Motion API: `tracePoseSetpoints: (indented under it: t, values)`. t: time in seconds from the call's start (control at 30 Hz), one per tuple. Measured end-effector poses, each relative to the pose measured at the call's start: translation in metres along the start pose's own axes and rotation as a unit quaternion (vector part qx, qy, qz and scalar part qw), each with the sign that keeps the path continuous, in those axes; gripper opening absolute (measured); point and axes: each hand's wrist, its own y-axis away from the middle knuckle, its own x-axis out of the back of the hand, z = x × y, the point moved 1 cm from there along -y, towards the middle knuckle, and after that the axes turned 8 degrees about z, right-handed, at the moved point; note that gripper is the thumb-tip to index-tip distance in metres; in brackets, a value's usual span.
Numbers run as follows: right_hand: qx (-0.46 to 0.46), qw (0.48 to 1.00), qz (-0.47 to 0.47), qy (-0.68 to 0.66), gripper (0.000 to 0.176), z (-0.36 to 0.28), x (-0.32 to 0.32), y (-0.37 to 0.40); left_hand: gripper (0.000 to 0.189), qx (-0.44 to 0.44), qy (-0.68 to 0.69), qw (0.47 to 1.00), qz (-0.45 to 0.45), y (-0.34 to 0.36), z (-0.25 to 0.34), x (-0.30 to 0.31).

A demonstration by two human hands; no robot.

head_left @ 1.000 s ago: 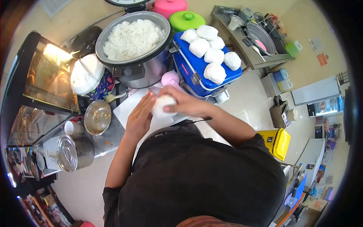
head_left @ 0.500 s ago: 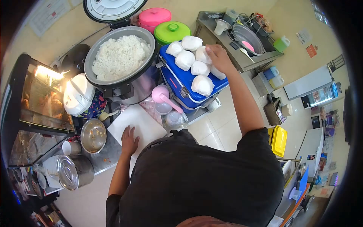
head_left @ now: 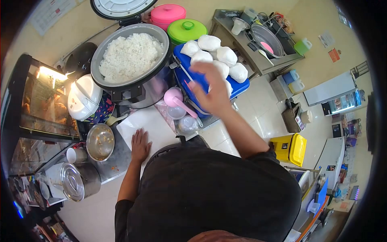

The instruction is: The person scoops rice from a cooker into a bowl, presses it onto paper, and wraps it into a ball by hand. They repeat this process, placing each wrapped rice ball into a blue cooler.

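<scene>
My left hand (head_left: 140, 146) lies flat with its fingers stretched on a white sheet of paper (head_left: 135, 123) at the counter's edge. My right hand (head_left: 215, 92), smeared by motion, is over the front of the blue cooler box (head_left: 183, 66); thumb and fingers are apart and I see nothing between them. Several white paper-wrapped bundles (head_left: 227, 56) sit on the cooler's lid, some partly hidden behind this hand. Beside the sheet, a pink ladle (head_left: 173, 97) rests by clear plastic cups (head_left: 188, 124).
An open rice cooker (head_left: 94, 66) full of white rice (head_left: 131, 56) stands behind the paper. To the left are a metal bowl (head_left: 93, 149), a lidded pot (head_left: 90, 183) and a lit glass display case (head_left: 42, 101). Green (head_left: 187, 30) and pink (head_left: 167, 15) lidded containers stand behind the cooler.
My right hand has come off the bundles at the cooler's far right and swung left and back toward me. My left hand stays on the paper, its fingers now flatter.
</scene>
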Motion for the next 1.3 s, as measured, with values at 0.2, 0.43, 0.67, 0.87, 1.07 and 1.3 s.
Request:
tracePoseSetpoints:
  t: [0.2,0.43,0.67,0.87,1.07,1.3]
  values:
    - [-0.217,0.936,-0.266,0.079,0.062,0.041,-0.118,0.097,0.07,0.072,0.007,0.997,0.022,0.019,0.015,0.0]
    - [-0.181,0.925,-0.251,0.219,0.053,0.122,-0.177,0.15,0.075,0.068,-0.009,0.997,0.034,0.031,0.013,-0.009]
    - [-0.106,0.946,-0.307,-0.001,0.056,0.016,-0.105,0.045,0.07,0.094,0.017,0.995,0.018,0.029,0.018,0.005]
    - [0.082,0.948,-0.281,0.124,0.051,0.005,-0.14,-0.125,0.067,0.091,0.018,0.995,0.028,0.03,0.017,0.007]
    - [0.075,0.931,-0.276,0.225,0.028,0.059,-0.313,-0.221,0.064,0.1,0.02,0.995,0.018,0.03,0.017,0.009]
    - [0.103,0.848,-0.441,0.275,0.026,0.055,-0.372,-0.177,0.064,0.113,0.034,0.993,0.021,0.03,0.016,0.008]
